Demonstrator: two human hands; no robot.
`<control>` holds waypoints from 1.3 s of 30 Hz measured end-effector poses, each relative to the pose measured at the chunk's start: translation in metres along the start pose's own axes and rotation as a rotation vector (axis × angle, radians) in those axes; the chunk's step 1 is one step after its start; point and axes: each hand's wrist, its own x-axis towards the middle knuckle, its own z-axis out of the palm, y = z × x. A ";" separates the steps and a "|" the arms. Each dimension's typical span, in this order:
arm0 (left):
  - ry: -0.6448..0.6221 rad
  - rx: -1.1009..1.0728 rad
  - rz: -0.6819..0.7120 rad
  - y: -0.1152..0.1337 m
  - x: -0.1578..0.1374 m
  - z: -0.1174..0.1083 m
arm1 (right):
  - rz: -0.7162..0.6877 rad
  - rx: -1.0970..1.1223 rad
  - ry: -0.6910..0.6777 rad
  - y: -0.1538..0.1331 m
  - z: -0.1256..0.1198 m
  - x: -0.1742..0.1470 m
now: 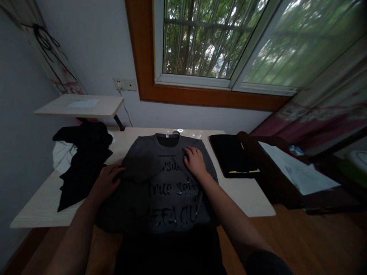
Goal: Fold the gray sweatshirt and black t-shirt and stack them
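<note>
Grey shirt [174,194], one, laid out front upward on the near middle of the table [249,196], collar to the far side, hem at the near edge. Dark printed lettering on the front; small pale label inside the collar. A darker fold of cloth lies across the left part of the chest, over some of the lettering.

Left hand [109,179]: at the shirt's left edge, fingers bent and touching the cloth; whether they pinch it cannot be told.

Right hand [195,161]: palm down on the right part of the chest, below the shoulder, fingers extended, unclenched, grasping nothing.

Heap of black clothing [88,160], at the left of the table, a near corner trailing toward the near edge; white cloth [63,154] showing at its left side.

Flat black item [229,156] with yellow marks, at the table's right edge, just beside the shirt; kind not clear.

Small round object [176,133], just beyond the collar.

Raised shelf [106,107], far left, bearing a pale sheet [83,103].

White paper [296,170], on dark furniture [279,183] right of the table.

Wall socket [125,84], far side, with a cord running down; barred window [200,46] to its right.
</note>
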 end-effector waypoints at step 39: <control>-0.065 -0.041 0.016 -0.003 -0.005 0.002 | -0.553 0.384 -0.189 -0.148 0.023 -0.019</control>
